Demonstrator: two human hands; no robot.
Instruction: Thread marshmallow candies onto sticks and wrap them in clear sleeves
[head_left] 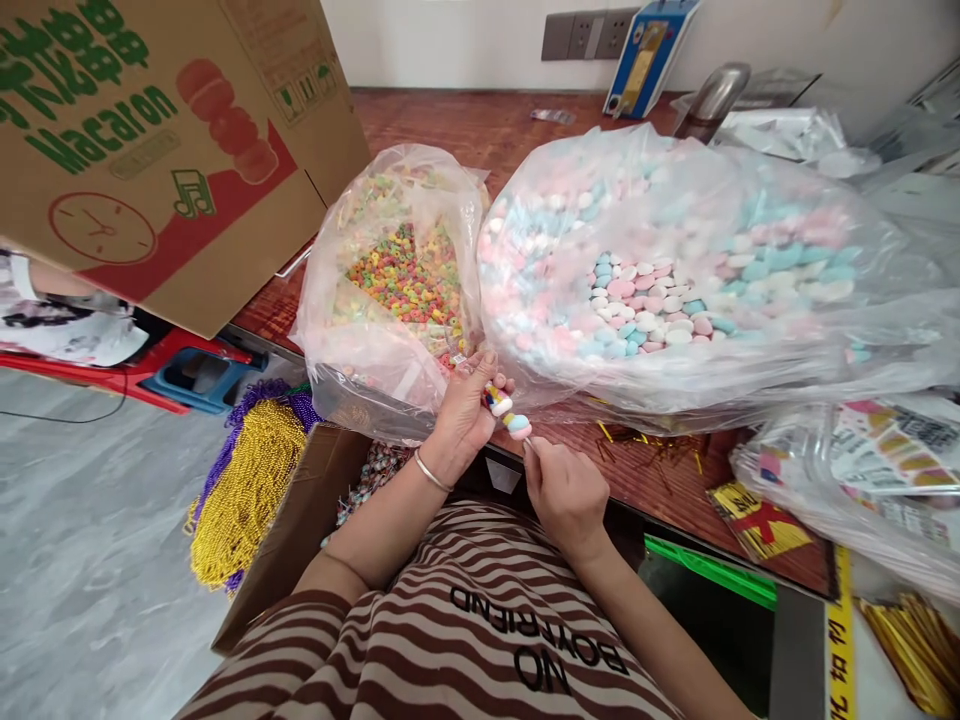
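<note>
In front of my chest, my left hand [471, 405] is closed around a short string of candies [517, 424]. White, blue and pink rounded pieces show on it, with small yellow and dark bits between them. My right hand [568, 492] pinches the lower end, where something thin shows next to the pink piece; I cannot tell if it is thread or stick. Just beyond my left hand stands a clear plastic bag [334, 310] of small coloured rings [405, 270]. A larger clear bag [555, 350] holds flat pink, white and blue pieces [645, 305].
A large cardboard box [300, 150] stands at the left. Purple and gold bead strands [244, 490] hang beside an open carton [289, 530]. Gold twist ties [652, 440] lie on the table [450, 115]. Plastic-wrapped packets [892, 450] and a blue device [651, 55] are at the right and back.
</note>
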